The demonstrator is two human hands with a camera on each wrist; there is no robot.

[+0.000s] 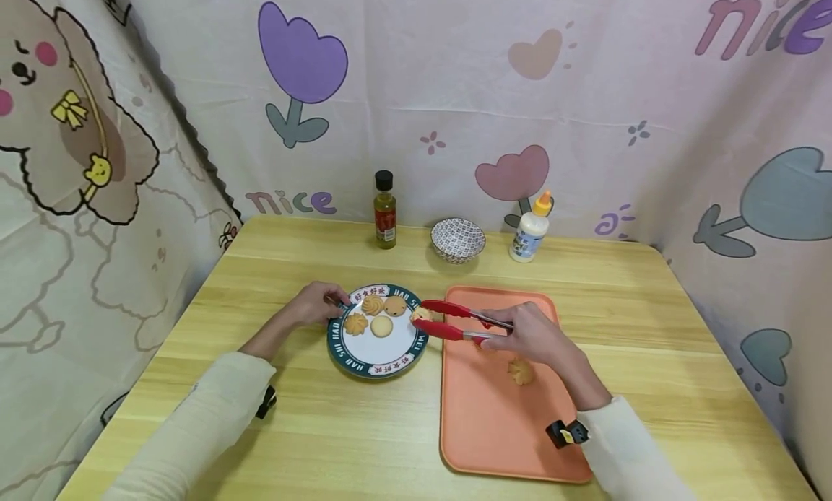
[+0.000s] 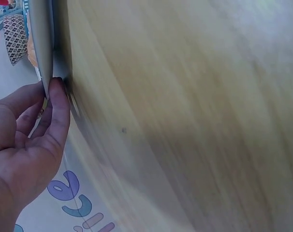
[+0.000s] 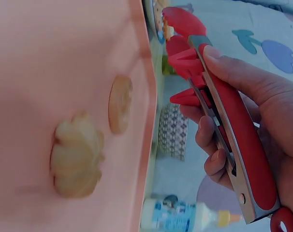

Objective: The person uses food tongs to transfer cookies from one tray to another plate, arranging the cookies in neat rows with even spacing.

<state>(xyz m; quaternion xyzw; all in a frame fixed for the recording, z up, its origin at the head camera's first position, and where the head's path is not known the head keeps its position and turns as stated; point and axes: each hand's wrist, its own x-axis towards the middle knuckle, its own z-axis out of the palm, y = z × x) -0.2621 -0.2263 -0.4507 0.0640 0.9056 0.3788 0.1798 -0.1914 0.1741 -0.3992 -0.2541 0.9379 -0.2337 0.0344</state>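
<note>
Green-rimmed plate (image 1: 385,350), lettered "HAO SHI", pinched by left fingers (image 2: 61,106).

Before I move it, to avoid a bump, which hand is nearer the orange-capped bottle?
The right hand, in front of the bottle, over the tray; the left hand grips the plate, farther left.

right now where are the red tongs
In the head view, the red tongs are right of centre in the right hand, extending from above the orange tray to the right side of the plate, a cookie between their tips.
</note>
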